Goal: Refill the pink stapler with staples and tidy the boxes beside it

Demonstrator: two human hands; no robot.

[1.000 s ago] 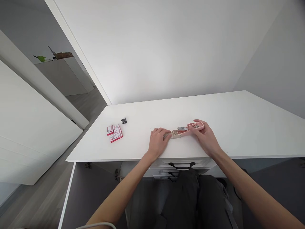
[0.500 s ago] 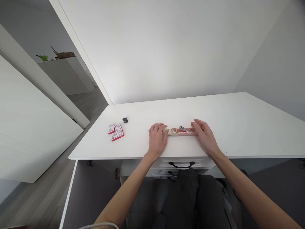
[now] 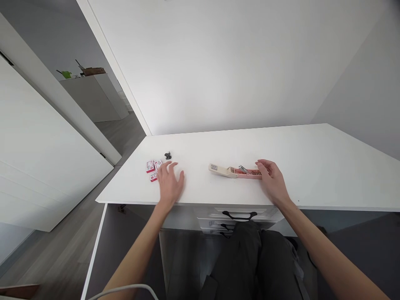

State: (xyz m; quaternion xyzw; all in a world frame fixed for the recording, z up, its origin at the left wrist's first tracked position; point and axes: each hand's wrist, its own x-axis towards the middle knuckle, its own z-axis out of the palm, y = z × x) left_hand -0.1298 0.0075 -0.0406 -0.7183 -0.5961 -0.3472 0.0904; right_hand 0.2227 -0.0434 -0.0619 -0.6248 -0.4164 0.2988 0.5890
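A pink and beige stapler (image 3: 233, 171) lies swung flat open on the white desk (image 3: 306, 166), its metal staple channel facing up. My right hand (image 3: 272, 180) rests at the stapler's pink right end, fingers curled loosely against it. My left hand (image 3: 169, 182) hovers open, fingers spread, over the desk just right of a few small red and white staple boxes (image 3: 151, 170). A small black binder clip (image 3: 168, 156) sits just behind the boxes.
The desk's front edge runs just below both hands, with white drawers and black handles (image 3: 239, 215) under it. A wall stands close behind the desk. To the left are an open doorway, grey floor and a white cabinet (image 3: 90, 98).
My left hand let go of the stapler's beige end and moved left toward the staple boxes. The stapler now lies flat on the desk, and the camera view shifted slightly.
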